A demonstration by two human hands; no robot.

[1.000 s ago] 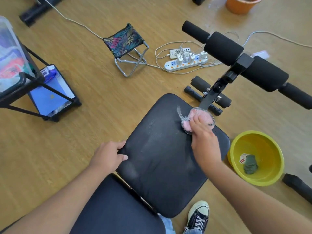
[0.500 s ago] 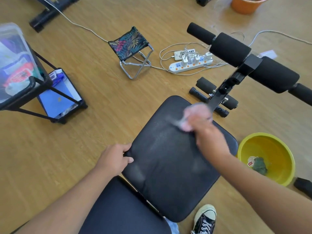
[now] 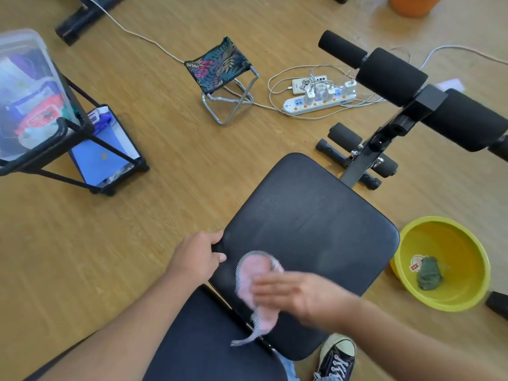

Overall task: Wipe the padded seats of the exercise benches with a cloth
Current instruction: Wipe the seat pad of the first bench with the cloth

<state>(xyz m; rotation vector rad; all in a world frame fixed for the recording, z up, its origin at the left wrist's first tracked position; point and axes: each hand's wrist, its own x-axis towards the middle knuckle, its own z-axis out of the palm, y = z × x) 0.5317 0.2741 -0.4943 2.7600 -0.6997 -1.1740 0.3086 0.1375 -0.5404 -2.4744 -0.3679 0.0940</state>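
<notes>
At 6 o'clock on black padded bench seat (image 3: pixel 310 224): right hand (image 3: pixel 305 296) pressed flat on pink mesh-edged cloth (image 3: pixel 254 287), wiping; left hand (image 3: pixel 198 257) clamped on 9 o'clock edge, steadying seat.

I see my right hand (image 3: pixel 299 294) (blurred) pressing a pink cloth (image 3: pixel 255 287) flat on the black seat (image 3: pixel 316 229), while my left hand (image 3: pixel 196 257) grips the seat's edge.

The right hand (image 3: pixel 297 294) at lower centre is smeared by motion blur, so its grip on the pink cloth (image 3: pixel 257 287) cannot be read. The orange tub (image 3: pixel 411 5) is cut by the top edge, the clear bin (image 3: pixel 24 86) by the left. The black sneaker (image 3: pixel 336 358) runs off the bottom.
</notes>
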